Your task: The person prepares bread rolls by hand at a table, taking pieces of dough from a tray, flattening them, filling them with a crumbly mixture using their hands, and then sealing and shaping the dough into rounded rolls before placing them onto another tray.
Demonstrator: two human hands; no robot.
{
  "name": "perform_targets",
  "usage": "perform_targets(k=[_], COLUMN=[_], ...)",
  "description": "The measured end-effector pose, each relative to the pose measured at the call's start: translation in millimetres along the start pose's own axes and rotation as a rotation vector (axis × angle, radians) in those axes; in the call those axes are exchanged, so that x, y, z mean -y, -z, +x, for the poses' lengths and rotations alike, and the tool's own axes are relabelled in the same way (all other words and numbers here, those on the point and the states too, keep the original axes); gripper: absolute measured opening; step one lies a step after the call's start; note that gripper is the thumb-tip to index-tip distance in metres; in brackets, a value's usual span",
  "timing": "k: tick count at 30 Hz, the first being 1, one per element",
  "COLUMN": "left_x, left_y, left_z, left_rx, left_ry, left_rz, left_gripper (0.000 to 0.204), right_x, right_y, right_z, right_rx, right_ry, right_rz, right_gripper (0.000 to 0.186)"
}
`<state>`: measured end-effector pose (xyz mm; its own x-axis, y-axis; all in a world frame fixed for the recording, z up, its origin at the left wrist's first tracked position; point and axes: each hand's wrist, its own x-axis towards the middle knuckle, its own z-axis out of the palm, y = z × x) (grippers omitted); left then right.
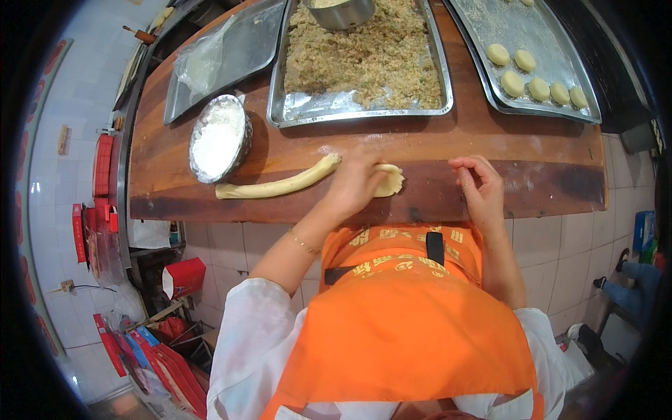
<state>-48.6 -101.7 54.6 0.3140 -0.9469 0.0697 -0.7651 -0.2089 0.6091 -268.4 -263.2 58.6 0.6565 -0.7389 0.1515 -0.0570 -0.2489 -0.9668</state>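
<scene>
A long pale dough rope [280, 185] lies along the near part of the wooden table, its right end close to my left hand [355, 180]. That hand is over a small flattened piece of dough [389, 180] with a ragged right edge and covers part of it. Motion smears its fingers, so I cannot tell their grip. My right hand [483, 190] hovers at the table's near edge, right of the dough piece. Its fingers are loosely bent with the thumb apart, and nothing shows between them.
A metal bowl of white flour [218, 138] stands left. Behind is a large tray of crumbly filling [360, 66] with a metal pot [341, 14] in it. Another tray [259, 42] holds a plastic bag [203, 63]. At right, a tray [560, 56] carries several dough rounds [512, 85].
</scene>
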Motion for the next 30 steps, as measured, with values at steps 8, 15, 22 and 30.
perform_targets(k=[8, 15, 22, 30], left_x=[22, -19, -87, -60], left_y=[-16, -46, -113, -88], left_z=[-9, -52, 9, 9], left_rx=[-0.172, -0.117, 0.003, -0.096], left_ry=[-0.099, -0.154, -0.472, -0.022], left_rz=[0.78, 0.507, 0.333, -0.747], left_gripper=[0.013, 0.022, 0.021, 0.016], right_x=[1, -11, -9, 2], right_y=[1, 33, 44, 20], right_z=[-7, -13, -12, 13], right_rx=[0.059, -0.02, -0.097, -0.087], right_ry=[-0.042, -0.04, -0.019, -0.1], right_rz=[-0.029, -0.011, -0.014, -0.037], right_gripper=[0.014, 0.015, 0.015, 0.014])
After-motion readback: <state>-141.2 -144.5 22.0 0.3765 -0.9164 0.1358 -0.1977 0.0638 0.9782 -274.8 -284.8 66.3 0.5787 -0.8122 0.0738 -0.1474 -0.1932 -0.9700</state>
